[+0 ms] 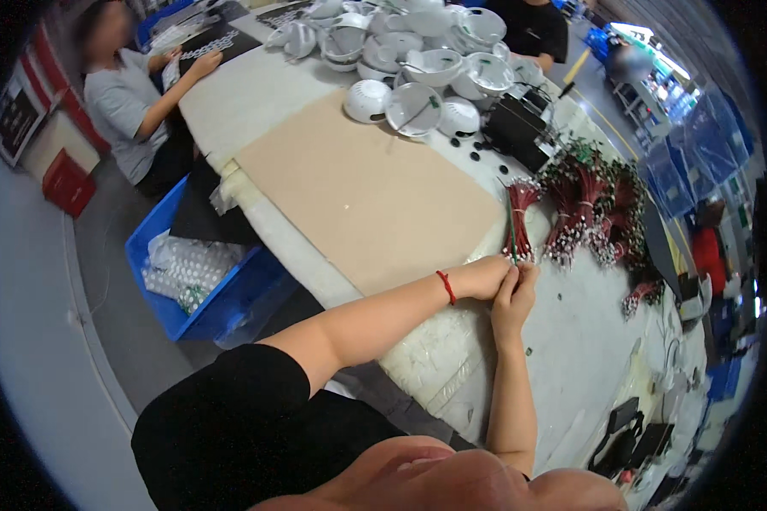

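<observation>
My left hand [483, 278], with a red cord bracelet on its wrist, meets my right hand [513, 307] over the white table [460, 341]. Both are closed, fingertips pinched together. Whatever lies between them is too small to make out. Just beyond the fingertips is a bundle of thin red wires [522, 217] with pale ends. A dark green strand runs along that bundle toward my fingers. More tied red wire bundles [586, 204] with dark green tops lie to the right of it.
A tan board [366, 196] covers the middle of the table. Beyond it are piled white domed shells [413, 111], black discs [475, 156] and a black box [518, 128]. A blue bin [166, 294] holding bagged parts stands left. People sit across the table and at far left.
</observation>
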`<state>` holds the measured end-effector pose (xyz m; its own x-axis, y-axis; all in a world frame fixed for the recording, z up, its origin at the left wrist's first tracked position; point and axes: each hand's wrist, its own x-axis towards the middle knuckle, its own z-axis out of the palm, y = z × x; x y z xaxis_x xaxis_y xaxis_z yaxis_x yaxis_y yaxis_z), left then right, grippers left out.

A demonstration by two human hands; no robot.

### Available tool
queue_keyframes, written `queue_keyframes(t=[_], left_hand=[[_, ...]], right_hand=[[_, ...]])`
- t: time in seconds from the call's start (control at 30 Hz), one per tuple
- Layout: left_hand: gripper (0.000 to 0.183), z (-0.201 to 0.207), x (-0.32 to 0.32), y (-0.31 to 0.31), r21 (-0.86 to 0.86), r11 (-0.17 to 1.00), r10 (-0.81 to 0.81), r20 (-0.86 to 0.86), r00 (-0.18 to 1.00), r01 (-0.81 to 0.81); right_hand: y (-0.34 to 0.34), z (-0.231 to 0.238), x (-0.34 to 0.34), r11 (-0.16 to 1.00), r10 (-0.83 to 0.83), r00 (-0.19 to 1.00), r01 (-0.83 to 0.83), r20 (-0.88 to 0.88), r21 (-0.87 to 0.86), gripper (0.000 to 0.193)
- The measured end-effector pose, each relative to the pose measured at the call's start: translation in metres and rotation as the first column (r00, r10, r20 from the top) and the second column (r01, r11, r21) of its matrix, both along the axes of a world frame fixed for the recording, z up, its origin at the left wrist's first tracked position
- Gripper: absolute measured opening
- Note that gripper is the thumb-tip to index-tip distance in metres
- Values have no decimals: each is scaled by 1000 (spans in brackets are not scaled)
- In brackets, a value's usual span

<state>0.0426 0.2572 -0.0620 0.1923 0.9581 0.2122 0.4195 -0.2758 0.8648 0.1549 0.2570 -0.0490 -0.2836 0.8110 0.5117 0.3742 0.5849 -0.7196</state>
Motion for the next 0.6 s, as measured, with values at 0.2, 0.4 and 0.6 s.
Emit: queue_keyframes(t=[0.2,0.4,0.6], left_hand=[[20,-3,-7,5,44,997,-61,28,998,60],[24,21,-24,10,-320,912,-52,531,846,257],[26,48,-46,2,-357,928,99,524,846,112]], right_hand=[[5,1,3,999,30,999,-31,-38,-30,13],[8,4,8,996,-42,984,27,-173,-88,11],[-1,3,0,988,12,992,-31,-127,-151,13]])
